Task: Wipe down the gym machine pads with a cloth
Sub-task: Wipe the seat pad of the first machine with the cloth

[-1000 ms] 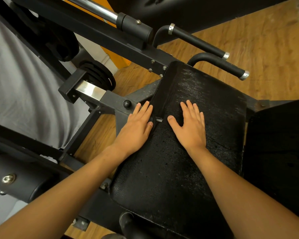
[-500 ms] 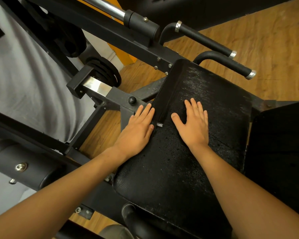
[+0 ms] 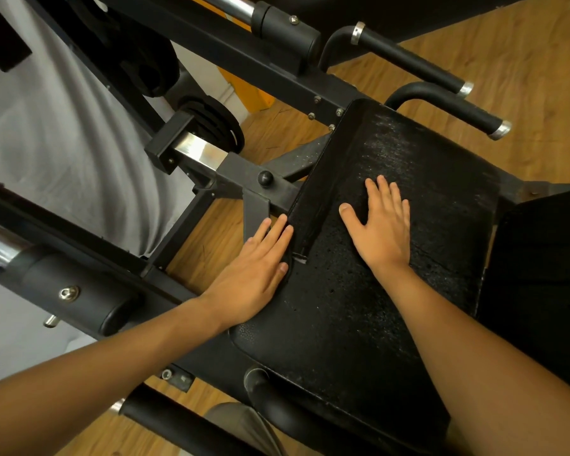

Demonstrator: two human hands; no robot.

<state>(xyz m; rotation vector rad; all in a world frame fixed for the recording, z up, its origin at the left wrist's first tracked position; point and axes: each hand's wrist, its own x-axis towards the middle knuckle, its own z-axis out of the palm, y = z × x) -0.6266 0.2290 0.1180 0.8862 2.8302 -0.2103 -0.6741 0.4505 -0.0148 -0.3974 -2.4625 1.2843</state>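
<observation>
A black seat pad (image 3: 326, 340) of the gym machine fills the middle of the view. A black textured cloth (image 3: 441, 192) lies spread over its far half; a small light tag marks the cloth's near left corner. My left hand (image 3: 257, 268) lies flat with straight fingers on the pad's left edge, beside a fold of the cloth. My right hand (image 3: 379, 225) presses flat on the cloth, fingers spread and pointing away from me. Neither hand grips anything.
A second black pad (image 3: 540, 274) adjoins on the right. Two black handles (image 3: 441, 103) stick out beyond the seat. The machine's black frame, weight plates (image 3: 211, 123) and a roller pad (image 3: 73, 291) are on the left, with grey fabric (image 3: 63, 143) behind. Wooden floor lies beneath.
My right hand has slid forward over the cloth, away from the tag. My left hand stays at the pad's left edge. The view has shifted slightly.
</observation>
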